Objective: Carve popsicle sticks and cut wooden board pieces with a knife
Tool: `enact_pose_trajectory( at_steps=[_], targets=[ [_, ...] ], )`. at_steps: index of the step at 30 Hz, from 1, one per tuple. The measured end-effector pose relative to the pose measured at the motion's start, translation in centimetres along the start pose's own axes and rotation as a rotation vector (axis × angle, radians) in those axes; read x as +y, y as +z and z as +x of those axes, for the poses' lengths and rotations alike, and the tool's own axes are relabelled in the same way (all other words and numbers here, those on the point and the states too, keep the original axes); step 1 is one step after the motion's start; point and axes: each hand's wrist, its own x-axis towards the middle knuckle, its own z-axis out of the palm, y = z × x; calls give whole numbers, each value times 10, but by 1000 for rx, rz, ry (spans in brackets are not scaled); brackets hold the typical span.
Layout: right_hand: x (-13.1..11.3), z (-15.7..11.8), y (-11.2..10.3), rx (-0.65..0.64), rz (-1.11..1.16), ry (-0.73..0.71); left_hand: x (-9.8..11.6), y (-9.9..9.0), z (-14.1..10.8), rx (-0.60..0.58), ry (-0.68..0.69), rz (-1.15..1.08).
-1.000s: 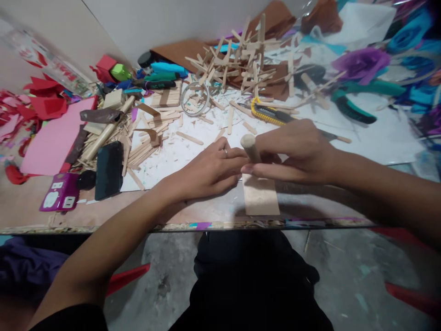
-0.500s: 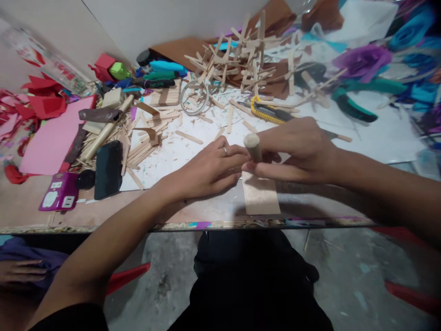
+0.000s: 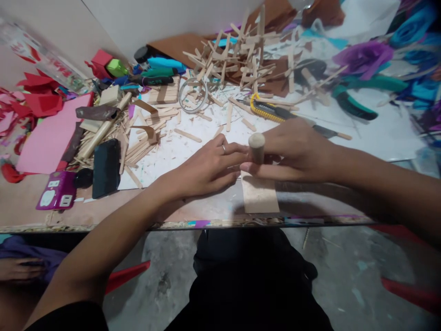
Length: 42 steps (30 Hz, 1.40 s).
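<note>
My right hand (image 3: 292,151) is closed round a short wooden dowel (image 3: 257,147), its pale round end facing up. Under that hand lies a flat tan rectangular piece (image 3: 261,197), its near end reaching toward the table's front edge. I cannot tell whether it is paper or thin wood. With fingers stretched out flat, my left hand (image 3: 215,165) rests at the left side of the dowel and the tan piece. Its fingertips come close to my right thumb, and the exact contact is hidden.
Loose craft sticks (image 3: 141,145), a phone (image 3: 106,168) and a purple power adapter (image 3: 57,191) lie left. Behind are a tape roll (image 3: 193,95), a yellow-black cutter (image 3: 268,110) and a stick pile (image 3: 237,55). Green-handled pliers (image 3: 354,103) lie right. Another person's hand (image 3: 22,269) shows lower left.
The dowel's top has tipped slightly to the right and toward me. Both hands stay in nearly the same place, and the whole view has shifted a little.
</note>
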Motion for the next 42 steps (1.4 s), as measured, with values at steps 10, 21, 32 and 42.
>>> enact_pose_trajectory(
  at_steps=[10,21,32,42],
  targets=[
    [1,-3,0,16,-29,-11,3,-3,1,-20,-14,24],
    [1,-2,2,27,6,-17,4,-2,-1,-12,-10,5],
    [0,-1,1,-28,1,-41,8,-5,-2,-16,-17,70],
    [4,-2,7,-8,12,-38,4,-7,-6,-24,-24,4]
  ],
)
